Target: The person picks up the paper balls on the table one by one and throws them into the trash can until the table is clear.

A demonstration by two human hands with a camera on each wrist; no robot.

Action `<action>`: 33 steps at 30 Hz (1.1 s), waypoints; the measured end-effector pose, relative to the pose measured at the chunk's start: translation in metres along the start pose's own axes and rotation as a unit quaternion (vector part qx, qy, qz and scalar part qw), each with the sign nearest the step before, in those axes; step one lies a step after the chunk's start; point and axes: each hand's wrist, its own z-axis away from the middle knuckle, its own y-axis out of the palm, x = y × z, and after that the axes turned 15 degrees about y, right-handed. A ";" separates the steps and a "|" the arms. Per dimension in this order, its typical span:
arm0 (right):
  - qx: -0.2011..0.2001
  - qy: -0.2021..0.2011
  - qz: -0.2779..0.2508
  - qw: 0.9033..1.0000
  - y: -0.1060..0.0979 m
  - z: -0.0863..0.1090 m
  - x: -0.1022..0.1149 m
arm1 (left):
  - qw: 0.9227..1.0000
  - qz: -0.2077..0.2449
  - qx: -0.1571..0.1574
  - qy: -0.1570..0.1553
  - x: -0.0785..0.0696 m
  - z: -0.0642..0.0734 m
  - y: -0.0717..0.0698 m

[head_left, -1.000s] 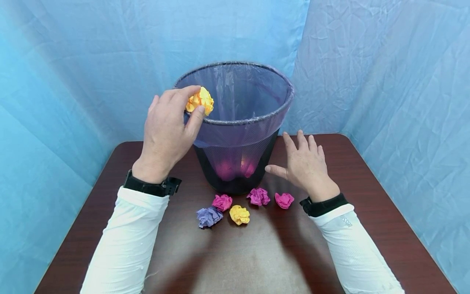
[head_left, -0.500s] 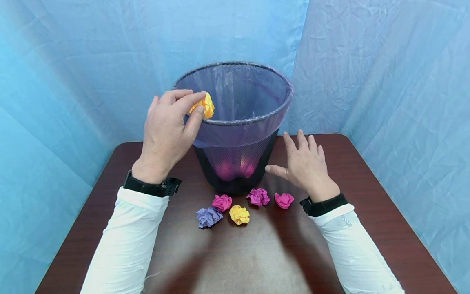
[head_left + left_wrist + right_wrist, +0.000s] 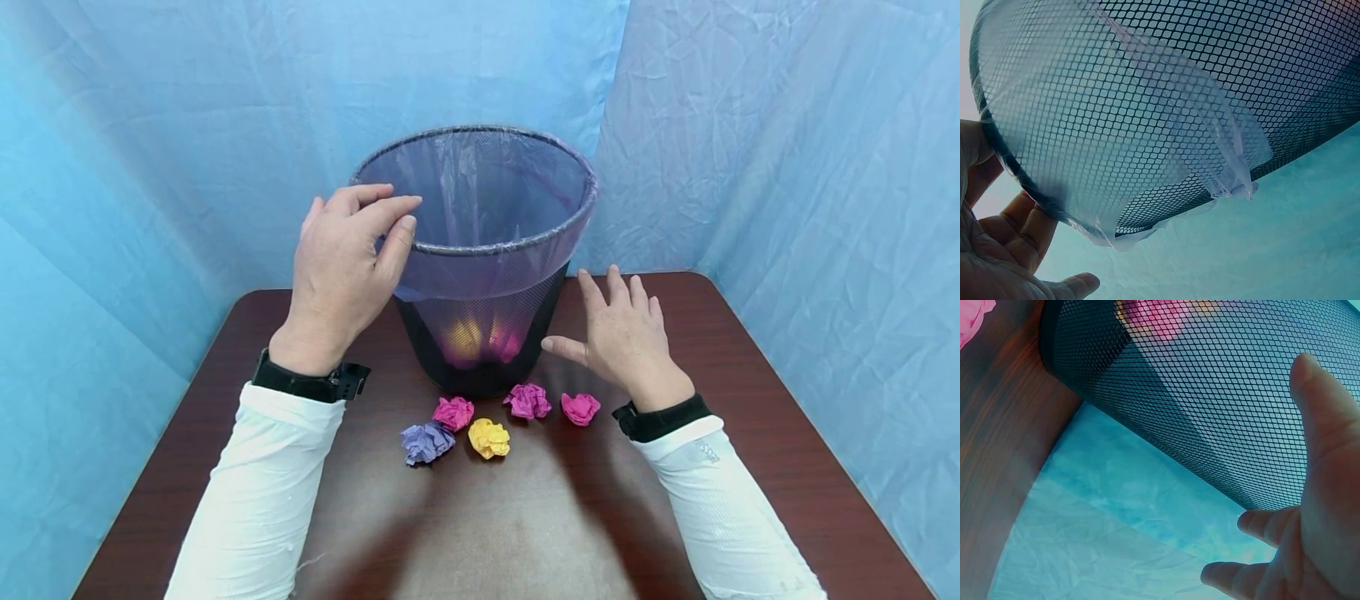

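A black mesh wastebasket (image 3: 480, 379) stands at the back of the table, lined with a thin purplish plastic bag (image 3: 495, 273). My left hand (image 3: 341, 258) is at the basket's left rim, its thumb and fingers apart with nothing between them. Through the mesh show a yellow paper ball (image 3: 463, 337) and pink paper (image 3: 507, 340) at the bottom. My right hand (image 3: 626, 337) is spread beside the basket's lower right side and holds nothing; in the right wrist view its thumb (image 3: 1319, 406) lies in front of the mesh. Whether it touches the basket I cannot tell.
In front of the basket lie crumpled paper balls: blue-violet (image 3: 427, 442), pink (image 3: 453, 413), yellow (image 3: 489, 438), magenta (image 3: 528, 402) and another pink one (image 3: 581, 409). The dark wood table (image 3: 765, 467) is bordered by light blue cloth (image 3: 825, 167) at the back and sides.
My left hand has let go of the yellow paper ball, which has dropped into the basket and now shows at its bottom. The right hand has stayed in place.
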 end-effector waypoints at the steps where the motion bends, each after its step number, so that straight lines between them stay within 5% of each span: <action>1: 0.000 -0.001 -0.001 1.000 0.000 0.000 0.000 | 1.000 0.000 -0.001 0.000 0.000 0.000 0.000; 25: -0.005 -0.003 -0.002 1.000 0.000 0.001 -0.001 | 1.000 -0.022 -0.006 -0.008 0.000 0.006 -0.002; 33: -0.008 -0.004 -0.002 1.000 0.000 0.001 -0.001 | 0.998 -0.031 0.014 -0.043 -0.001 0.013 -0.009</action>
